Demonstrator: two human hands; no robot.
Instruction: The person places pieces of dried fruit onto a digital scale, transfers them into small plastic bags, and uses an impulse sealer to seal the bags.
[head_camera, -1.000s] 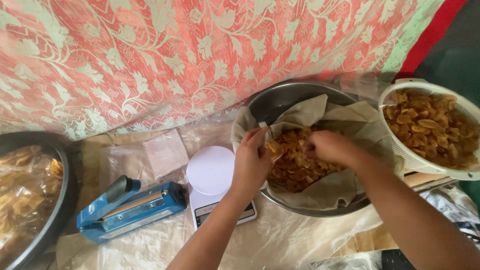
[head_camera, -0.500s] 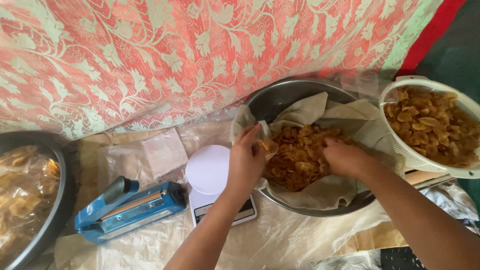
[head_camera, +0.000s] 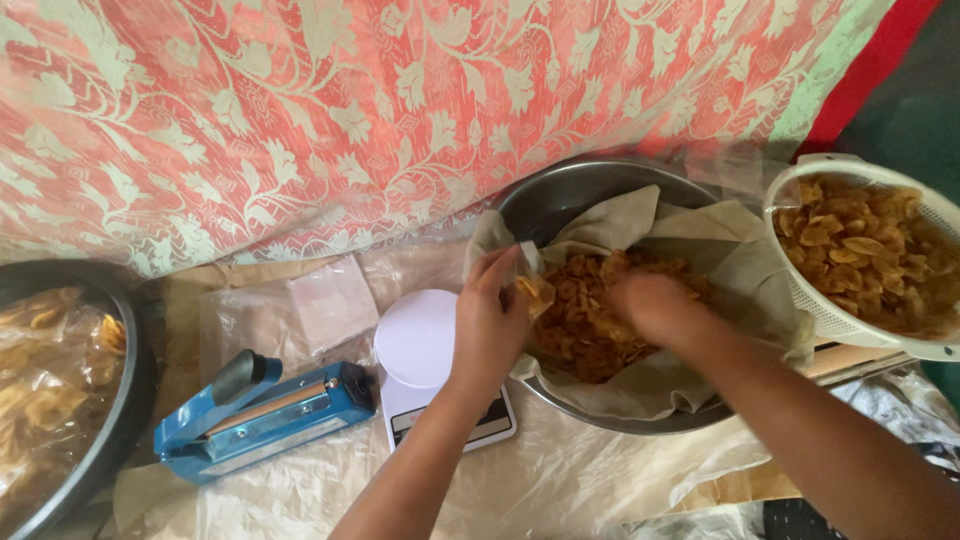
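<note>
The left hand (head_camera: 490, 325) pinches the mouth of a small clear plastic bag (head_camera: 530, 285) at the near-left rim of a wide metal bowl (head_camera: 560, 200), fingers closed on the film, with a few fried chips already showing inside the bag. The right hand (head_camera: 655, 305) is sunk palm-down into the heap of golden-brown chips (head_camera: 585, 320) that fills the bowl; its fingers are curled into the pile, and I cannot tell how much it grips. The 2 hands sit near each other but do not touch. The bowl is lined with crumpled brown paper (head_camera: 740, 270) that folds out over its rim.

Just left of the bowl, partly under the left wrist, stands a white kitchen scale (head_camera: 420, 340) with a round platform. Farther left lies a blue heat sealer (head_camera: 265, 415) (its arm raised a little), and behind it a stack of empty clear bags (head_camera: 330, 300). To the right, touching the bowl's paper, a white plastic colander (head_camera: 850, 320) holds more chips. At the far left edge a dark round pan (head_camera: 125, 400) holds filled packets. Everything rests on crinkled plastic sheeting (head_camera: 560, 480) spread over the floor, with a red floral cloth (head_camera: 350, 110) hanging behind.
</note>
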